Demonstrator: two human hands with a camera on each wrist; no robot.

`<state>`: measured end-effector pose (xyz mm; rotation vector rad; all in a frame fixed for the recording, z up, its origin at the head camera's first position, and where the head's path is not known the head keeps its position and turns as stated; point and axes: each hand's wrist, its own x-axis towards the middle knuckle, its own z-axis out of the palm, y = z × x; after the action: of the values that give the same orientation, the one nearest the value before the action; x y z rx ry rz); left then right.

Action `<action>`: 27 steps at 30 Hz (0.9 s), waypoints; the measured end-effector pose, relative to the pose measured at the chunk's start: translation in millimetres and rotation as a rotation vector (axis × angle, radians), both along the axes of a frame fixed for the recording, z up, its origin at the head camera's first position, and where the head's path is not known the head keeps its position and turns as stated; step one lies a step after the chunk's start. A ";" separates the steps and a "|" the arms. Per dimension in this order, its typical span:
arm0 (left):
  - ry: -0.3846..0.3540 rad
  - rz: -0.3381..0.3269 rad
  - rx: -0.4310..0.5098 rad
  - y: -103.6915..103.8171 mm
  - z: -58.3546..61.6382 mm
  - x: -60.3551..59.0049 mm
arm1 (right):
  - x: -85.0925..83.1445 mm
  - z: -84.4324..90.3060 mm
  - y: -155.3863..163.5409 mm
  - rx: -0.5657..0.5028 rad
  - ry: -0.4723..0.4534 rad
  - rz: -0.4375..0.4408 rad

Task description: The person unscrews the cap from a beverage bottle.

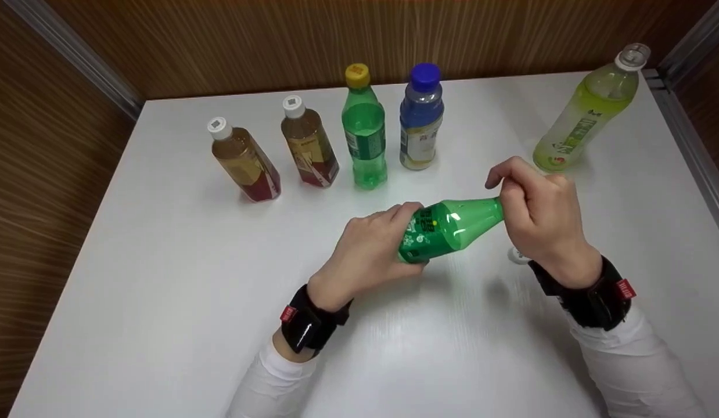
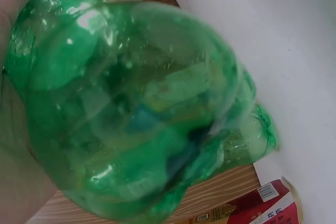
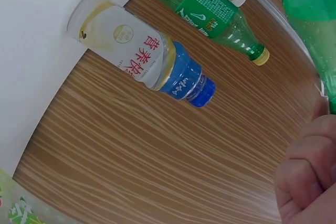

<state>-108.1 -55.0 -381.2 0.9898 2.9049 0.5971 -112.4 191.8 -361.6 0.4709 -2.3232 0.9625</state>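
Bottle (image 1: 452,225), tapered, translucent green plastic: held tilted above the white desk (image 1: 162,290); left hand (image 1: 374,247) wrapped round its labelled body, right hand (image 1: 542,217) curled on its neck end, any cap hidden. Handling advised: body gripped steadily without squeezing, neck uppermost.

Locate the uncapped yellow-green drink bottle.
In the head view, the uncapped yellow-green drink bottle stands near the far right corner of the table, beyond the right hand and right of the blue-capped bottle.
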 end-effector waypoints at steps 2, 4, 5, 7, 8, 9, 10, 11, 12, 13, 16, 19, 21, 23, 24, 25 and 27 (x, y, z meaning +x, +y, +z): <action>-0.082 -0.030 0.032 -2.5 2.0 -1.2 | 1.0 -1.0 0.0 -0.009 0.037 0.022; -0.171 -0.060 0.063 -4.9 3.9 -2.1 | 2.0 -1.7 0.1 -0.017 0.077 0.052; -0.215 -0.076 0.077 -5.9 4.8 -2.5 | 2.4 -1.8 0.3 -0.019 0.099 0.070; -0.287 -0.104 0.098 -7.7 6.2 -3.5 | 2.8 -1.6 0.8 -0.017 0.144 0.111; -0.319 -0.117 0.105 -8.5 6.7 -3.9 | 3.0 -1.5 1.0 -0.017 0.167 0.133; -0.342 -0.129 0.108 -9.2 6.7 -4.3 | 3.1 -1.4 1.1 -0.018 0.193 0.156; -0.363 -0.141 0.108 -9.7 6.5 -4.7 | 3.1 -1.3 1.0 -0.021 0.221 0.179; -0.379 -0.154 0.109 -10.2 6.1 -5.1 | 3.2 -1.3 0.8 -0.026 0.248 0.203; -0.390 -0.164 0.108 -10.7 5.6 -5.4 | 3.1 -1.2 0.3 -0.031 0.276 0.226; -0.398 -0.171 0.108 -11.2 4.9 -5.7 | 3.0 -1.2 -0.2 -0.036 0.303 0.247; -0.401 -0.178 0.107 -11.4 3.1 -6.0 | 1.8 -0.4 -1.4 -0.042 0.375 0.280; -0.380 -0.156 0.109 -9.8 1.8 -6.2 | -0.8 0.4 1.4 -0.007 0.378 0.262; -0.347 -0.133 0.113 -7.9 0.9 -5.8 | -2.2 0.5 6.1 0.031 0.331 0.233; -0.299 -0.109 0.123 -5.9 -0.4 -5.2 | -3.5 -0.3 11.7 0.036 0.244 0.208; -0.269 -0.096 0.124 -4.8 -0.8 -4.7 | -4.1 -0.7 14.4 0.026 0.193 0.198; -0.235 -0.082 0.122 -3.9 -1.2 -3.9 | -4.2 -0.4 16.6 0.012 0.137 0.187; -0.166 -0.054 0.114 -2.3 -2.5 -2.9 | -4.3 0.5 19.1 -0.040 0.034 0.172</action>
<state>-111.0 -57.3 -383.7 0.9752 2.7176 0.8081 -116.7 210.9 -361.2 0.6746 -2.2564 1.0705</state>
